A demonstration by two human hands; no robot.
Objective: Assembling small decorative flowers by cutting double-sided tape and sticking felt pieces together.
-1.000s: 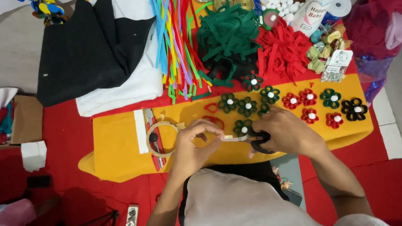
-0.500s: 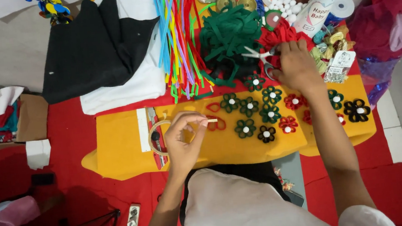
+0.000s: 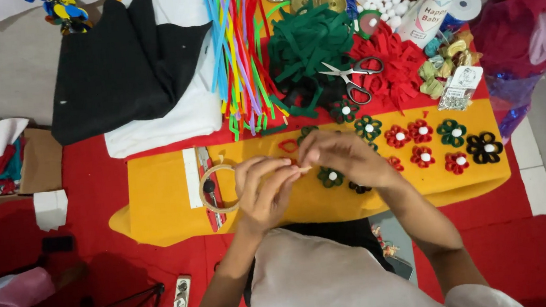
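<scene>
Back from the scissors (image 3: 351,76), right hand (image 3: 343,157) meets left hand (image 3: 264,189) at yellow felt sheet (image 3: 158,204) middle | fingertips pressed together, pinching a small piece, mostly hidden | wooden ring (image 3: 212,190) beside left hand | felt flowers (image 3: 412,143) toward right edge

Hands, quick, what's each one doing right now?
Left hand: fingers curled, pinching something too small to tell.
Right hand: closed against the left's fingertips; contents hidden.
</scene>
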